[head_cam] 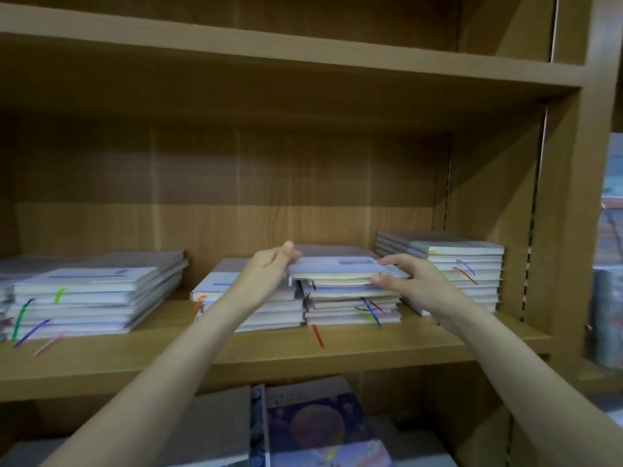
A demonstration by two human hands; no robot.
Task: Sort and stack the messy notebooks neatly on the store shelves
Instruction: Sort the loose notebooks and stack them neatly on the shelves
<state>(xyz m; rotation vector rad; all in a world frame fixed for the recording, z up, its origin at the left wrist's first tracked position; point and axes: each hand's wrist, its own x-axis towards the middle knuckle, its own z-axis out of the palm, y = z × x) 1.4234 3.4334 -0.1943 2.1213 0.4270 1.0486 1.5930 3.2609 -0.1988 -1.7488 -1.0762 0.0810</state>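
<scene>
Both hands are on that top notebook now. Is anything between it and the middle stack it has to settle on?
Nothing visible. The left hand and right hand hold the top notebook by its ends, directly over the middle stack.

Place: a stationery shop is suggested.
Shelving: wooden shelves [269, 352] with slotted uprights [529, 251] are fitted.
Stock: many alike notebooks [350, 298], ribbon markers hanging, are laid in stacks.

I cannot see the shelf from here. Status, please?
Both hands, left and right, grip top notebook on middle stack. Taller stack close right. Nothing blocking.
</scene>
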